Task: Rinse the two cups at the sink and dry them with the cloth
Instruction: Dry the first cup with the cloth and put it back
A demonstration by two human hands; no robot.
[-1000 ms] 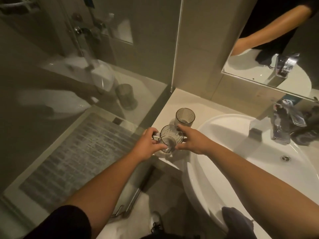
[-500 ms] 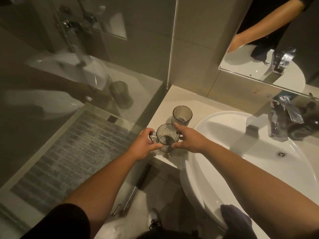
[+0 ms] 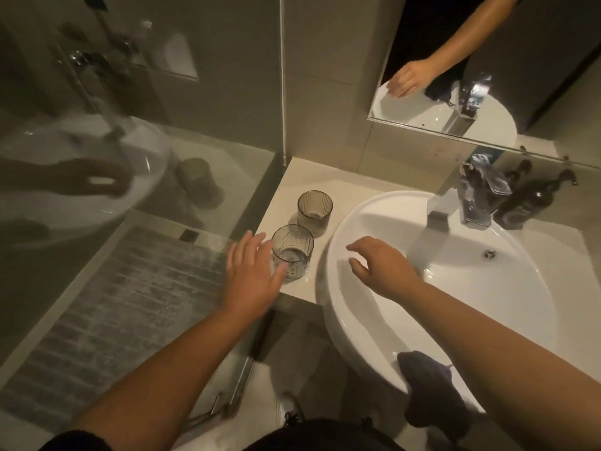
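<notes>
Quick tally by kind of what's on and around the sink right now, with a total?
Cups: 2, near cup and far cup, both on the counter
Cloth: 1, on the sink rim
Tap: 1
Dark pump bottles: 2
Total: 6

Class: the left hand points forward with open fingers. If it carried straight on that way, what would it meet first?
Most likely the near clear cup: the left hand already lies at its left side. Depth is unclear, so it might graze past.

Left hand (image 3: pixel 252 278) spread flat, right hand (image 3: pixel 380 266) curled loose, both empty
</notes>
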